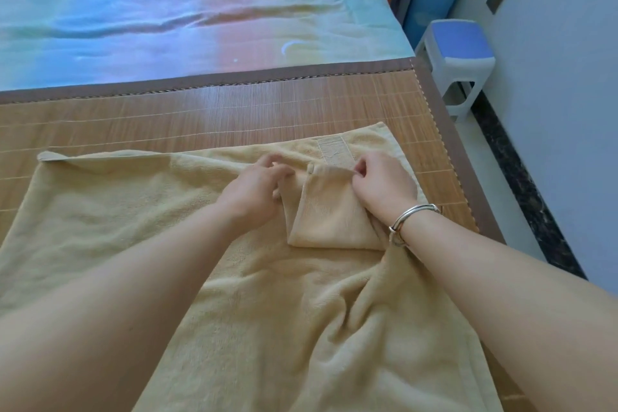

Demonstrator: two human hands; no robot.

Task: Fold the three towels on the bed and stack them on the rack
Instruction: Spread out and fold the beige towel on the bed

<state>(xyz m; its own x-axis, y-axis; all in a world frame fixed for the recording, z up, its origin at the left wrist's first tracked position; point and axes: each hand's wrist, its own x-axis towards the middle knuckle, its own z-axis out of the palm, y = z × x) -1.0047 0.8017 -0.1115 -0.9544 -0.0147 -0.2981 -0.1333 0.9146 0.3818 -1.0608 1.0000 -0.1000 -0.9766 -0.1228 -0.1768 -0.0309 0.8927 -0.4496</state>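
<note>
left hand (264, 184): fingers curled on towel (133, 227) fold | right hand (381, 184): pinching folded corner

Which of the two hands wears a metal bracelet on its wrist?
The right hand wears the silver bracelet. The left hand has a bare wrist. Both hands pinch the yellow towel.

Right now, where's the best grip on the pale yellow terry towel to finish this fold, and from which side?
Take the pale yellow terry towel by the turned-over flap's far edge, where the left hand and right hand already pinch it. Come from above on the near side: that hem stands raised and free, the rest lies flat.
</note>
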